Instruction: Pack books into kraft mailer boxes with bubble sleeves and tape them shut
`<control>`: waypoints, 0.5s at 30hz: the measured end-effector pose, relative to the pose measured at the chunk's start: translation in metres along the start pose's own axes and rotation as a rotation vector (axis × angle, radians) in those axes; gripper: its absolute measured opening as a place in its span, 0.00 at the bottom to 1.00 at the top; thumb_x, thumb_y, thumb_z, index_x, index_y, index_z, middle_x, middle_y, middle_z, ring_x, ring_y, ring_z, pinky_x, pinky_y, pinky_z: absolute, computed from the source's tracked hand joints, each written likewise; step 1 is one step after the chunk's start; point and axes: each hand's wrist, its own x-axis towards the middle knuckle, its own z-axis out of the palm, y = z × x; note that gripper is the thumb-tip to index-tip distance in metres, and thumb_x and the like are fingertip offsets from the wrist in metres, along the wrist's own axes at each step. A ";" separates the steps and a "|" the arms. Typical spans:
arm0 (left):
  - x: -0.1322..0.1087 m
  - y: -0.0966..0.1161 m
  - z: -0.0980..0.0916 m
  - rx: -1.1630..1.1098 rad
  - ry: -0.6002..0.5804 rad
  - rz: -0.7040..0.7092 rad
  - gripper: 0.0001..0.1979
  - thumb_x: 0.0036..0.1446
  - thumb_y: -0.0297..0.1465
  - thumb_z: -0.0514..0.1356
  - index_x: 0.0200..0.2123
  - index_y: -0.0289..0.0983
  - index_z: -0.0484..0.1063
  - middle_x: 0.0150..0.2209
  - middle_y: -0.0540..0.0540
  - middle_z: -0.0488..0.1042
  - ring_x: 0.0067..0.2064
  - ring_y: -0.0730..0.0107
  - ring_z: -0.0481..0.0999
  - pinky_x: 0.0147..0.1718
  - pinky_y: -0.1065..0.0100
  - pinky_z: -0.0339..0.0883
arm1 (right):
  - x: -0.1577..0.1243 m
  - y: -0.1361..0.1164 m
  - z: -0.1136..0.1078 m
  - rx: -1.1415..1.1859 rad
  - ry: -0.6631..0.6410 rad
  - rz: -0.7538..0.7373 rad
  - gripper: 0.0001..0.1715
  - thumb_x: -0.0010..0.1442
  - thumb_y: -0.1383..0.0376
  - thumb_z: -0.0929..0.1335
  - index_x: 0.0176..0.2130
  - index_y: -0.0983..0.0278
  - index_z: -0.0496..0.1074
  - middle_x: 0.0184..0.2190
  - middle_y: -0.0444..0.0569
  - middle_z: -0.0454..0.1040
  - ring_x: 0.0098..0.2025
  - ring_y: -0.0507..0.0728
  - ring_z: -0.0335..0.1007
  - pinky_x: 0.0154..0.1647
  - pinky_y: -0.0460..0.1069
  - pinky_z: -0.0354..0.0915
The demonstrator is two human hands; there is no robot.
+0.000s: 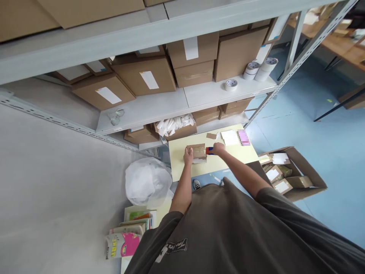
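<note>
A small cardboard box (199,151) lies on the pale yellow table, with shiny tape along its top and a white patch on its near side. My left hand (188,156) grips the box at its left end, the thumb on top. At the other end, my right hand (219,148) is closed around a blue and red tape dispenser (210,150), whose red edge meets the box's right side. Most of that tool is hidden by my fingers. Just beyond the box are a flat brown cardboard piece (211,136) and white papers (229,137).
A metal shelf (159,108) with cartons and white tape rolls (231,85) rises behind the table (182,171). Right of me stands an open carton (309,167) of small boxes. A white plastic bag (148,182) and several books (128,243) are at left.
</note>
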 end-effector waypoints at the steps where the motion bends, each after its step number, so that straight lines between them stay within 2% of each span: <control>1: 0.000 -0.001 0.000 0.004 0.005 -0.014 0.37 0.76 0.52 0.50 0.77 0.36 0.59 0.70 0.33 0.73 0.70 0.50 0.74 0.67 0.57 0.67 | 0.001 -0.012 0.013 0.049 0.023 0.010 0.40 0.54 0.44 0.81 0.54 0.70 0.81 0.46 0.70 0.82 0.51 0.73 0.81 0.53 0.61 0.74; 3: 0.000 -0.003 -0.001 0.013 0.004 -0.048 0.38 0.75 0.54 0.50 0.78 0.37 0.59 0.70 0.35 0.72 0.71 0.51 0.73 0.67 0.58 0.67 | 0.003 -0.022 0.034 0.079 0.018 0.010 0.39 0.57 0.44 0.79 0.56 0.69 0.80 0.47 0.70 0.82 0.51 0.72 0.81 0.54 0.61 0.74; 4: 0.000 -0.004 -0.002 0.019 -0.004 -0.049 0.39 0.75 0.55 0.49 0.78 0.37 0.58 0.71 0.35 0.72 0.71 0.51 0.72 0.67 0.59 0.66 | 0.004 -0.018 0.042 0.086 0.022 0.030 0.39 0.59 0.44 0.78 0.57 0.69 0.79 0.47 0.70 0.82 0.51 0.71 0.81 0.54 0.61 0.74; 7: 0.002 -0.006 -0.003 0.028 -0.019 -0.039 0.40 0.75 0.57 0.47 0.78 0.37 0.58 0.72 0.35 0.71 0.72 0.52 0.71 0.67 0.60 0.66 | 0.006 0.020 0.058 0.088 0.058 0.183 0.34 0.68 0.45 0.71 0.59 0.68 0.77 0.49 0.69 0.82 0.53 0.69 0.81 0.54 0.59 0.73; 11: 0.003 -0.007 -0.005 0.023 -0.035 -0.035 0.42 0.74 0.58 0.48 0.78 0.36 0.57 0.72 0.34 0.70 0.72 0.50 0.71 0.66 0.60 0.66 | 0.002 0.081 0.069 0.091 0.072 0.335 0.25 0.72 0.57 0.67 0.62 0.66 0.75 0.53 0.66 0.81 0.58 0.65 0.79 0.54 0.55 0.70; 13: 0.003 -0.006 -0.006 0.018 -0.041 -0.038 0.42 0.74 0.57 0.48 0.78 0.36 0.56 0.72 0.34 0.69 0.71 0.50 0.72 0.66 0.61 0.66 | -0.004 0.093 0.072 0.104 0.062 0.358 0.26 0.71 0.59 0.67 0.63 0.67 0.75 0.56 0.67 0.80 0.60 0.65 0.78 0.56 0.55 0.70; 15: 0.002 -0.004 -0.006 0.017 -0.039 -0.047 0.40 0.75 0.55 0.48 0.79 0.36 0.55 0.73 0.34 0.69 0.71 0.50 0.71 0.66 0.60 0.66 | -0.011 0.089 0.073 0.146 0.091 0.295 0.28 0.72 0.58 0.66 0.64 0.69 0.74 0.58 0.69 0.78 0.61 0.68 0.77 0.58 0.57 0.70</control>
